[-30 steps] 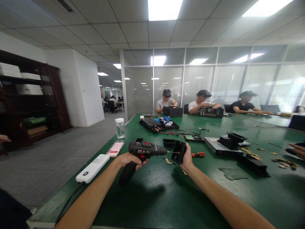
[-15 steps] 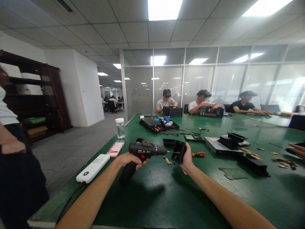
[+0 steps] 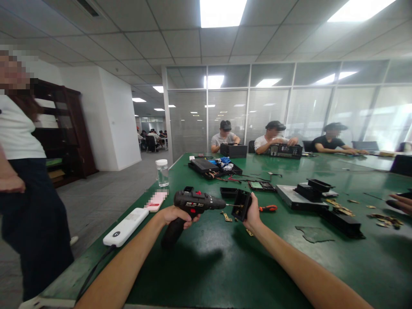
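Over a green table, the left hand grips a black pistol-shaped drill, likely heavy, by its handle, the right hand a black box-shaped housing, probably light and stiff, by its side.

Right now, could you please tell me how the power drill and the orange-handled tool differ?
The power drill is held in the left hand, while the orange-handled tool lies on the green table. The power drill is mostly black and far bulkier; the orange-handled tool is slim. The power drill's grip angles down from its body, whereas the orange-handled tool's handle is straight. Both have a handle in view.
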The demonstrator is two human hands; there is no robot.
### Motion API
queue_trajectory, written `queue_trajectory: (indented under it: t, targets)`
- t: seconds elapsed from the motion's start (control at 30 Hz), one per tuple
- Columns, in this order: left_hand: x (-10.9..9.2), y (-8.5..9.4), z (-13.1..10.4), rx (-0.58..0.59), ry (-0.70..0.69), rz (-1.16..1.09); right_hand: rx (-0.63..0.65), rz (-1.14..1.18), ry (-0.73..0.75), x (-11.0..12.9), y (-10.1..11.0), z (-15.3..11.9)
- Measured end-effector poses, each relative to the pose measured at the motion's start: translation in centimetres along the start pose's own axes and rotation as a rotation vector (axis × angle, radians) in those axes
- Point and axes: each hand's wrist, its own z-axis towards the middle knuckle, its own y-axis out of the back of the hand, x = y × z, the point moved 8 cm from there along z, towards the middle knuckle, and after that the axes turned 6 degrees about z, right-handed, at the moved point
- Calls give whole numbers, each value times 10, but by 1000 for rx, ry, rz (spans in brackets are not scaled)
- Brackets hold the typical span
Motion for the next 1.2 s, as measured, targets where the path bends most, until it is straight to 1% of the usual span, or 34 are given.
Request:
queue_trajectory:
  t: [0.43,0.73,1.07,1.2]
  targets:
    - [1,0,1,18,-8,-3,7,3,-3,0,0,0]
    - [2,1,0,-3,13,-9,9,5,10,1,-1,-2]
    - [-1,-1,0,-8,-9,-10,-12,-10,-4,0,0,-2]
    - [0,-1,0,-14,4,-4,-15,-3,4,0,1,-1]
